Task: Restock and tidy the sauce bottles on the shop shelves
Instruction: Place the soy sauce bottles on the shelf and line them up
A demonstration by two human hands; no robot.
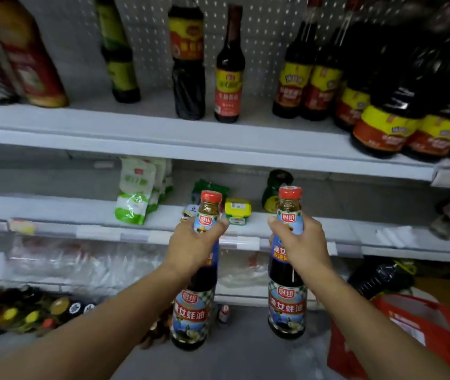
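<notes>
Left hand (191, 249) & right hand (299, 246) each gripping a red-capped dark glass oyster-sauce bottle (191, 311) / (287, 305) by shoulder, upright before white metal shelves (163, 141); prob. heavy, slick, breakable, so support lower body.

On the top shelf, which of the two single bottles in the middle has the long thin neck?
The right one, the slim bottle with a yellow and red label. Its neighbour, the ribbed bottle on its left, is wider and short-necked.
</notes>
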